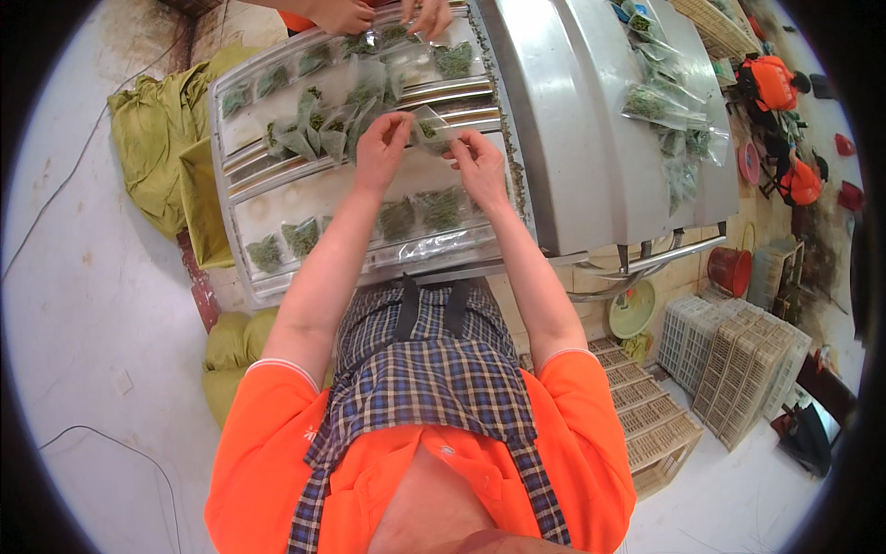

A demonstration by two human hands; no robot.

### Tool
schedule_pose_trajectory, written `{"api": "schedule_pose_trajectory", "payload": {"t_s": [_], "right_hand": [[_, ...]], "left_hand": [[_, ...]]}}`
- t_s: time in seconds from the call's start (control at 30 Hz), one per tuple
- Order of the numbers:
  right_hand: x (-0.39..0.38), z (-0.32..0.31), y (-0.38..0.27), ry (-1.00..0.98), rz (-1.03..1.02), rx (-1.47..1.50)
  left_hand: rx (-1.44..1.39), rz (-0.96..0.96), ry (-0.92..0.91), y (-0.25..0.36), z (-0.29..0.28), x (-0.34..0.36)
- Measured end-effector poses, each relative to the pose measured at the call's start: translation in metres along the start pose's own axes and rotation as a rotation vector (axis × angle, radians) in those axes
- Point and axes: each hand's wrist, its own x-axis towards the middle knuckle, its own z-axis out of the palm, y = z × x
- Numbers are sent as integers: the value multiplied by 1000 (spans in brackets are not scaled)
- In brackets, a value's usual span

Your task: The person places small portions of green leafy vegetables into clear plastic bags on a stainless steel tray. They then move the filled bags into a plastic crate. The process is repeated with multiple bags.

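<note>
Both of my hands hold a small clear plastic bag (430, 130) with green plant pieces in it, above a pale metal-framed bed (305, 198). My left hand (384, 146) pinches the bag's left side, and my right hand (480, 166) grips its right edge. Just left of my left hand, several filled bags (323, 129) lie bunched over metal bars. Along the near side of the bed is a row of filled bags (397, 219), partly hidden by my left forearm. Another row of bags (314, 60) lies along the far side.
Another person's hands (427, 17) work at the far row. To the right, more filled bags (660, 104) lie on a curved steel surface (581, 120). Plastic crates (738, 369) and a red bucket (729, 270) stand on the floor right; green cloth (166, 143) hangs left.
</note>
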Motion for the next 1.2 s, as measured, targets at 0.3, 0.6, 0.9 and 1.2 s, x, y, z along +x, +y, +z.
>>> {"api": "schedule_pose_trajectory", "payload": {"t_s": [0.3,0.6,0.9,1.2], "right_hand": [[20,-34,29,109,67,-583],[40,-38,49,101,224,-840],[40,-37,50,117,293,-855],[49,-32,40,352,230,-890]], "left_hand": [[-93,-284,39,-32,34,-26],[973,404,-29,-43,26,-12],[1146,676,-473,-42,5,34],[1041,578,-501,-38,-1,36]]}}
